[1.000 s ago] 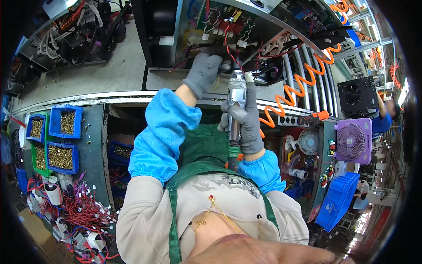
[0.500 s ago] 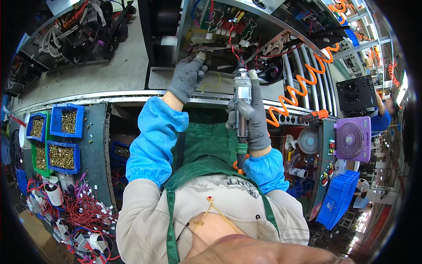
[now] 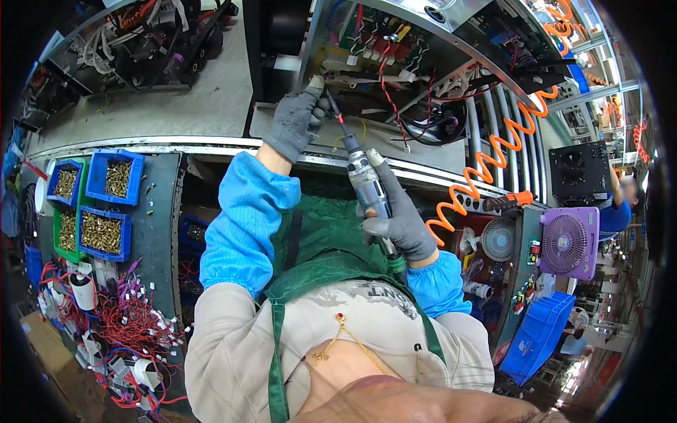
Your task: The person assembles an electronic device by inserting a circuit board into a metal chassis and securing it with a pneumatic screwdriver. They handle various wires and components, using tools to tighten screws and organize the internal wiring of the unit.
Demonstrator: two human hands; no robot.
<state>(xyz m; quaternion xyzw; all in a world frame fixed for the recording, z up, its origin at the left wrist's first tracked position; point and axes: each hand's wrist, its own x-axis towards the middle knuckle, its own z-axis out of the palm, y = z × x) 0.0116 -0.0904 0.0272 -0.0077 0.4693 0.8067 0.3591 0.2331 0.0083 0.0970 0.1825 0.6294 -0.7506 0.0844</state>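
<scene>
My right hand (image 3: 403, 215), in a grey work glove, is wrapped round a silver air screwdriver (image 3: 369, 186). The tool tilts up and to the left, its thin bit (image 3: 334, 106) ending close beside the fingertips of my left hand (image 3: 295, 125). That hand, gloved the same way, has its thumb and fingers drawn together at the near edge of an open metal case (image 3: 462, 44). Whatever it pinches is too small or hidden to make out. Inside the case are a circuit board (image 3: 367, 44), white connectors and a twisted red and black wire (image 3: 386, 92) that hangs over the near side.
Blue bins of brass screws (image 3: 101, 231) and bundled red wires (image 3: 134, 317) lie at the left. Another wired unit (image 3: 151, 49) stands back left. An orange coiled hose (image 3: 486, 166) crosses metal rollers at right, near a purple fan (image 3: 568, 241) and a co-worker in blue (image 3: 615, 211).
The screwdriver has come out from beside the hanging wire and swung left, its bit now close to my left fingertips. My left hand stays pinched. The view has shifted slightly.
</scene>
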